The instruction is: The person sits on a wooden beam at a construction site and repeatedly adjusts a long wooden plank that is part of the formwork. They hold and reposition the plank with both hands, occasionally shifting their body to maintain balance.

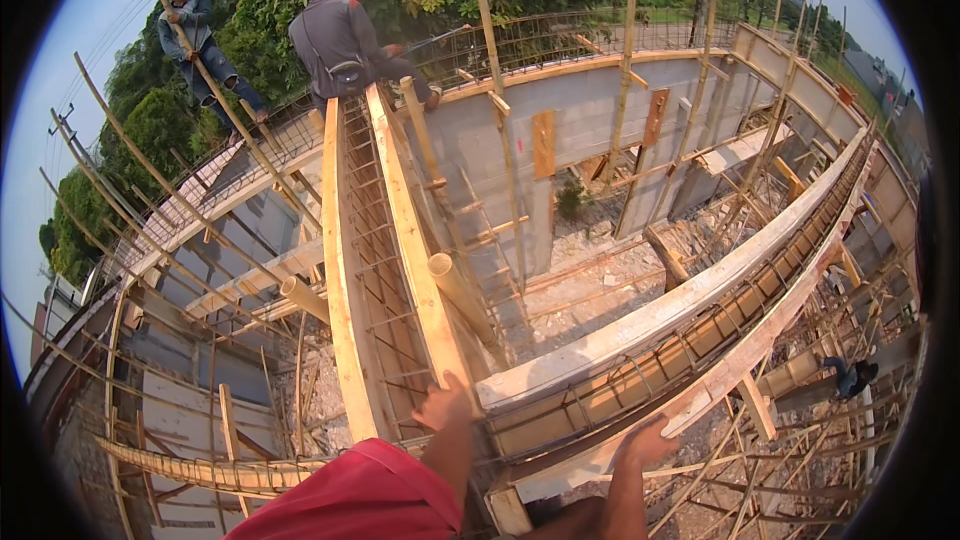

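Note:
My left hand (446, 406) is closed over the near end of a wooden formwork plank (410, 240), beside a red sleeve (360, 495). A second plank (343, 310) runs alongside, and a cage of steel bars (375, 250) lies in the trough between them. To the right, my right hand (645, 445) grips the edge of a pale outer formwork board (740, 365), its fingers partly hidden. Another bar cage (640, 375) lies in the trough between that board and a whitish inner board (680, 300).
A person in grey (340, 40) sits at the planks' far end. Another person (195, 40) stands far left beside a bamboo pole (210, 70). Cut log ends (455, 285) rise beside the planks. Below lies rubble ground (590, 285) with bamboo props; a worker (850, 377) is low at right.

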A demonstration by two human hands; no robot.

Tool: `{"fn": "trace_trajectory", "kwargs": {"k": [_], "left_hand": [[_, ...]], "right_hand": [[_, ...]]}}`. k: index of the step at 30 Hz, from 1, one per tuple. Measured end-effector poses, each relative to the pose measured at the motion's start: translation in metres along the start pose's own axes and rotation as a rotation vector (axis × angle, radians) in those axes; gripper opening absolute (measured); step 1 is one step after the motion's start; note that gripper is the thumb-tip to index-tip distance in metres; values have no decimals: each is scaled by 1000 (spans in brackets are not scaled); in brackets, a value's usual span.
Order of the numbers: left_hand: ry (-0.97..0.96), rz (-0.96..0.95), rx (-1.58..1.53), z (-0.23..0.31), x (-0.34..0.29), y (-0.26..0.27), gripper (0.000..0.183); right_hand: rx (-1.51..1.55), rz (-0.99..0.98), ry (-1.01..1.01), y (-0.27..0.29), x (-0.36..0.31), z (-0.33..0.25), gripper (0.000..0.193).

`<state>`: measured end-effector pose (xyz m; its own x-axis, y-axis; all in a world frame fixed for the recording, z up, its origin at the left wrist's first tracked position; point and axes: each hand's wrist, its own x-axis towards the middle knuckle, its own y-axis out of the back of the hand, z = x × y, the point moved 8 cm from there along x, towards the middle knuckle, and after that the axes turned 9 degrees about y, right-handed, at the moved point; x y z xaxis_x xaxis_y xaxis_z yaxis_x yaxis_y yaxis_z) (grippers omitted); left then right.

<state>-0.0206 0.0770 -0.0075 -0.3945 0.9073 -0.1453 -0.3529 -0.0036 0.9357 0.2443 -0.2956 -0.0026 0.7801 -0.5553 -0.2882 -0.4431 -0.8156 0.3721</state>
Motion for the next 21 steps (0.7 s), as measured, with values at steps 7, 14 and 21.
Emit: {"fn": "trace_trajectory", "kwargs": {"k": [7, 14, 21], "left_hand": [[-16, 34, -18, -3, -7, 4, 67], [12, 8, 51, -10, 8, -5, 72], [41, -88, 89, -9, 5, -13, 72]], "right_hand": [[49, 30, 73, 0, 19, 22, 69], [31, 23, 85, -8, 14, 24, 66], [-2, 59, 102, -6, 26, 30, 65]]}}
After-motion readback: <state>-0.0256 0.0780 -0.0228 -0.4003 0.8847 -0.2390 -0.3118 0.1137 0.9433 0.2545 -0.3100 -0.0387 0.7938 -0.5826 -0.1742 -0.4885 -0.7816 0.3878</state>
